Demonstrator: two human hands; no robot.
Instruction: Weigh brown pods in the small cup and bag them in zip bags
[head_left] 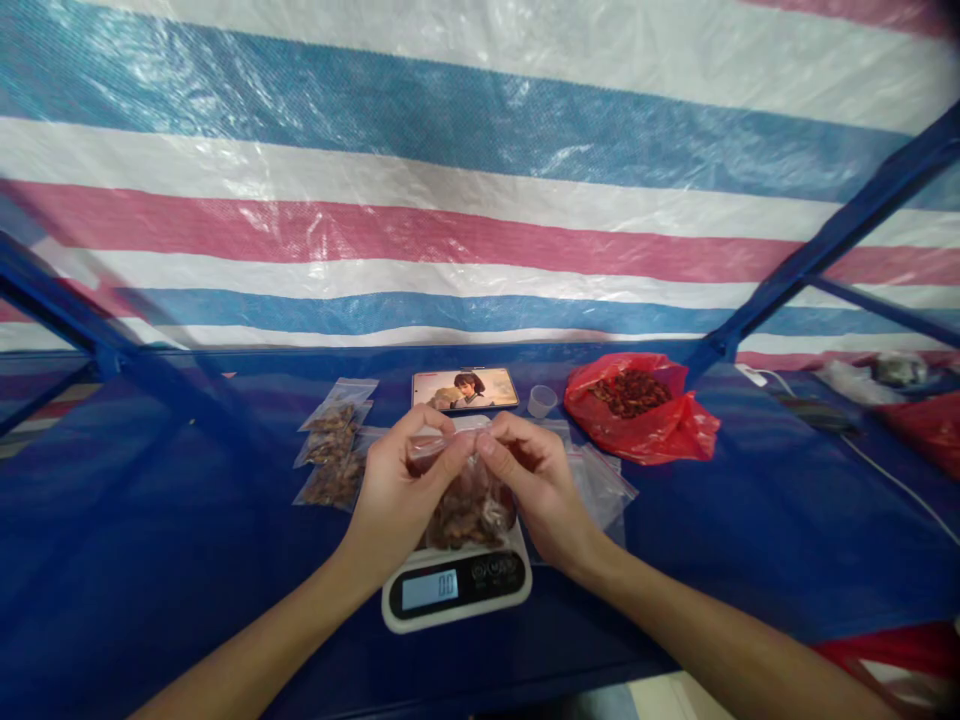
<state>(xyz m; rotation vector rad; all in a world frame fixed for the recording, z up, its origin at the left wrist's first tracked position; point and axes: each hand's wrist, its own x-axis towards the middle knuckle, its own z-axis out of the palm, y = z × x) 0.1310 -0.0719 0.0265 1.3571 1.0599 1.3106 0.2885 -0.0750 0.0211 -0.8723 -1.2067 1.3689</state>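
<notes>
Clear plastic bag (480,490) with brown pieces (454,527), rim pinched by left hand (401,475) and right hand (541,485), is just below both, over the scale (466,590), best given even thumb pressure along its edge.

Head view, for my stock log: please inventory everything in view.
Striped sheet: 1, white-blue-red, behind
Frame bars: several, blue, both sides
Table: 1, blue, beneath
Scale: 1, white, front centre
Held bag: 1, clear, brown contents, over scale
Filled bags: several, clear, brown contents, left
Flat bags: several, clear, right of scale
Lit screen: 1, multicoloured, behind scale
Cup: 1, translucent, right of screen
Red bag: 1, red, dark contents, right
Cable: 1, white, far right
Dark object: 1, black, far right
Clear plastic: count unclear, clear, far right
Red items: 2+, red, right edge
Left hand: 1, on held bag
Right hand: 1, on held bag
Forearms: 2, front
</notes>
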